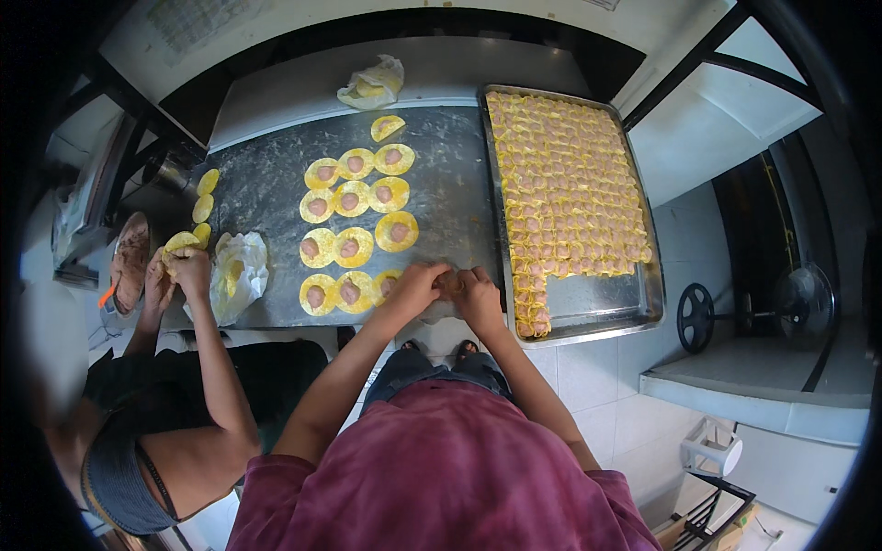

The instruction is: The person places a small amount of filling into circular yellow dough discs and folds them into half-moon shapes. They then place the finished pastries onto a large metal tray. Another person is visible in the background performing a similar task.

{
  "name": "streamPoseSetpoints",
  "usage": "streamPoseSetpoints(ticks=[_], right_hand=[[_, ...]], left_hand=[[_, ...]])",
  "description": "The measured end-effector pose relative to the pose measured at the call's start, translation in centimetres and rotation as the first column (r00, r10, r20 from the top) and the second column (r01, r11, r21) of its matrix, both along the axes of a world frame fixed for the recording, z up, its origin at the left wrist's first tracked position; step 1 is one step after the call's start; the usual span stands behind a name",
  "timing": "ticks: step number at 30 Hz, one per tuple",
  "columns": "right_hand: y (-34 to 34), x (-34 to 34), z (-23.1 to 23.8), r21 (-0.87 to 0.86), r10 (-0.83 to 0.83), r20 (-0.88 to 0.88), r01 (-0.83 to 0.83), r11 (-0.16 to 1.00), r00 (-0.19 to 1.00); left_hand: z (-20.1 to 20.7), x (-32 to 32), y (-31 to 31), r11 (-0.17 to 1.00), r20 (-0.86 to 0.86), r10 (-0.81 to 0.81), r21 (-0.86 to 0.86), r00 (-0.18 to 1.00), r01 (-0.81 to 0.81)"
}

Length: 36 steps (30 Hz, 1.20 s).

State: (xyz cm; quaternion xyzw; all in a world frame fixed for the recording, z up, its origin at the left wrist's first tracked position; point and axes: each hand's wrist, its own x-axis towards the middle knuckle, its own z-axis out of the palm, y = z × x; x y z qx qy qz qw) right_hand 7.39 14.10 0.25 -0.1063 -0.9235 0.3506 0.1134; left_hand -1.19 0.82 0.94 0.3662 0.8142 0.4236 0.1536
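At the near edge of the dark work table, my left hand and my right hand meet with fingers curled inward. Whatever they pinch between them is hidden by the fingers. Left of them lie rows of round yellow dough wrappers, several touching or overlapping, each topped with a ball of pink filling. My left wrist partly covers one wrapper in the nearest row. On my right, a metal tray holds many open-topped yellow dumplings packed close together, with bare metal at its near right.
A co-worker's hands hold a yellow wrapper at the far left, beside a container of pink filling. Crumpled white wrapping lies nearby; another wrapped bundle sits at the back. A folded wrapper lies behind the rows.
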Motion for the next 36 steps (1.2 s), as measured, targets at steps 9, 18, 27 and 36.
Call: streamPoseSetpoints(ticks=[9, 18, 27, 36], right_hand=[[-0.7, -0.6, 1.0, 0.03, 0.009, -0.09, -0.007, 1.0, 0.996], [-0.9, -0.9, 0.4, -0.023, -0.02, -0.019, 0.019, 1.0, 1.0], [11.2, 7.1, 5.6, -0.393, -0.595, -0.112, 0.515, 0.762, 0.796], [28.7, 11.9, -0.3, 0.056, -0.874, -0.056, 0.876, 0.479, 0.482]], left_hand=[[-0.9, -0.4, -0.1, 0.996, 0.113, 0.086, -0.033, 0.99, -0.083], [3.0, -7.4, -0.6, 0.997, 0.611, -0.064, 0.012, 0.789, 0.072], [-5.6, -37.4, -5.6, 0.698, -0.528, 0.399, -0.356, 0.75, -0.621], [-5.2, -35.5, -1.6, 0.721, -0.286, 0.516, -0.363, 0.807, -0.59]])
